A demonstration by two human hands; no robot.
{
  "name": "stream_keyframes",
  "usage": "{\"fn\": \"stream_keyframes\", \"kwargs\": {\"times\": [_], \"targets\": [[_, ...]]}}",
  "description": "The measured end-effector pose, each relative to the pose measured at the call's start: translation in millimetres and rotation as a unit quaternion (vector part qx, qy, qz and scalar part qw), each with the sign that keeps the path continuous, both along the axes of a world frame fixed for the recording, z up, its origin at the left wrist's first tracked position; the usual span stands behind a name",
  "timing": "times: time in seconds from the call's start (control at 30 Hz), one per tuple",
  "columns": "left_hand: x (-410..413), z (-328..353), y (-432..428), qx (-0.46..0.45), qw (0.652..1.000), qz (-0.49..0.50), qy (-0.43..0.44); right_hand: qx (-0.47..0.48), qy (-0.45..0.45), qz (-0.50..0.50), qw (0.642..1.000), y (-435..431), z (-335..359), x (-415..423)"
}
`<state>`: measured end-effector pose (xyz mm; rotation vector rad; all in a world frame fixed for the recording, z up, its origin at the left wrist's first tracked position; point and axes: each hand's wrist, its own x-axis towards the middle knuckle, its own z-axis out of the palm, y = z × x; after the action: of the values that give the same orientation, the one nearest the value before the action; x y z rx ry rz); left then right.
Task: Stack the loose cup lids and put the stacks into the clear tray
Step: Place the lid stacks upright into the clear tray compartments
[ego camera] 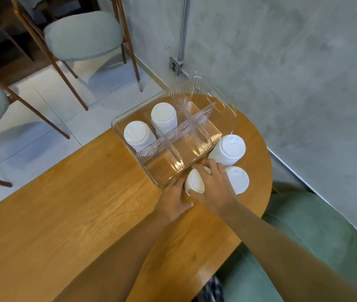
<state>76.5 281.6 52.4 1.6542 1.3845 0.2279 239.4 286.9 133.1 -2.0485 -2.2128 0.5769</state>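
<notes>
We found the table [64,214] to be wood with a streaky grain under a soft satin sheen. The clear tray [116,125] was glossy transparent plastic, ribbed along its walls, while the stacked lids [138,134] looked smooth, matt white, plastic as far as we could tell. The wall [282,62] was rough, mottled grey like bare cement, the floor tiles [42,101] pale and shiny, and the bench seat [303,236] soft green cloth.

Both bare forearms reach from the near edge and converge toward the far right. The right grip [213,188] arches palm-down, its fingers curled over a tilted lid stack [195,182]. The left grip [173,199] lies low at the stack's left, fingers stretched forward along it, thumb pointing right beneath the right grip.
</notes>
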Motion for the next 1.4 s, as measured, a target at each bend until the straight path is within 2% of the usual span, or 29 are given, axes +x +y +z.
{"fn": "stream_keyframes", "kwargs": {"times": [0.1,0.27,0.5,0.67,0.87,1.0,1.17,1.4], "targets": [[10.3,-15.2,-1.1,0.01,0.999,0.031,-0.016,-0.036,-0.021,0.012,0.999,-3.6,-9.9,-4.6],[21.2,-21.1,-0.4,0.038,0.996,0.076,-0.031,0.02,-0.072,0.019,0.997,-8.3,-27.4,-2.4],[20.4,-16.9,0.0,0.065,0.993,0.09,-0.048,-0.004,-0.054,0.035,0.998,-2.2,-26.2,0.9],[15.4,11.8,-4.9,0.103,0.99,0.072,-0.061,-0.059,-0.008,0.072,0.996,0.7,19.2,6.4],[12.5,66.3,10.7,0.172,0.984,0.027,-0.033,-0.037,0.035,0.069,0.996,9.2,82.7,19.1],[17.2,101.5,46.9,0.229,0.973,0.019,-0.021,-0.006,0.054,0.058,0.997,36.2,112.2,27.6],[29.1,130.6,103.7,0.239,0.969,0.051,-0.029,0.031,0.082,0.047,0.995,97.0,133.1,37.2],[53.0,142.5,194.7,0.184,0.979,0.084,0.021,0.017,0.099,0.047,0.994,195.8,126.0,55.0]]}}
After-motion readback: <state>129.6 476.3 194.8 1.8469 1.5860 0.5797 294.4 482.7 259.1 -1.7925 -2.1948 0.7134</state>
